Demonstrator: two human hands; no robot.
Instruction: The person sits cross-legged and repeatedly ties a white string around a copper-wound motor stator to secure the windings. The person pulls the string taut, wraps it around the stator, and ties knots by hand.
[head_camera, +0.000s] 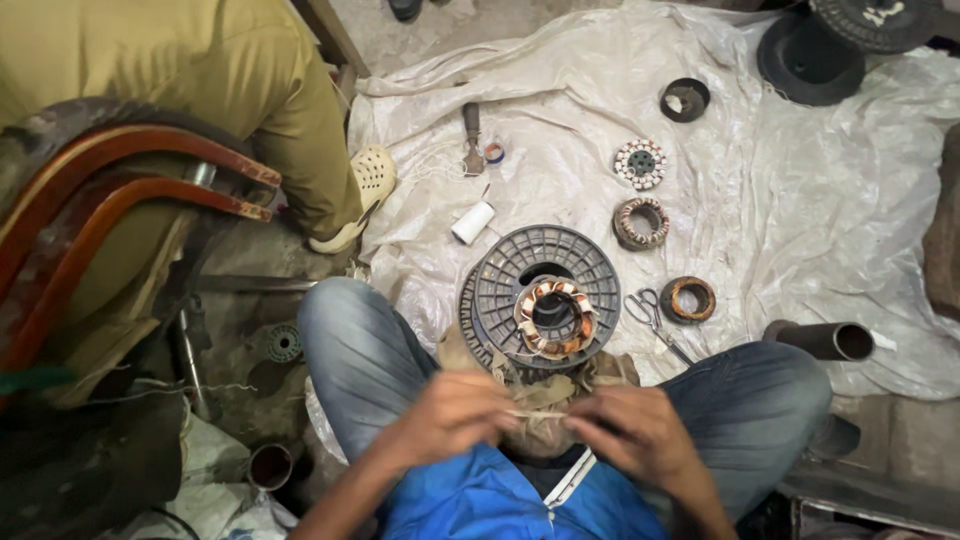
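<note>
Near the top of the white plastic sheet (820, 210), a small white cylinder (473, 222) lying tilted, unmarked as far as can be told; above it a rusty hand tool (471, 135) and a small blue-and-orange ringed roll (494, 153). To the right, in a loose column: a dark ring (685, 100), a round stator with pale windings (640, 164), a coil-wound stator in brown (641, 223), and lower down a rust-coloured ring (688, 300) with scissors (652, 315) just beside it. At the right edge a dark pipe (825, 340) lying on its side; at the top right two black round spools (810, 60), one partly out of view. In the middle, between the jeans-clad knees, a grey ribbed plastic spool (545, 275) with a copper-wound stator (555, 318) resting on its face. Below that, both hands drawn close together over the lap, above crumpled brownish paper (545, 395). Left hand (455, 415) curled, thumb and forefinger pinched shut on a thin pale strip (540, 413); right hand (635, 430) likewise curled and pinching the strip's other end, knuckles up, wrists angled inward. Strip stretched level between the two hands, just below the spool. At the left, another person's khaki-clad leg (290, 110) and pale clog (370, 190), beside a curved reddish chair frame (130, 170).
</note>
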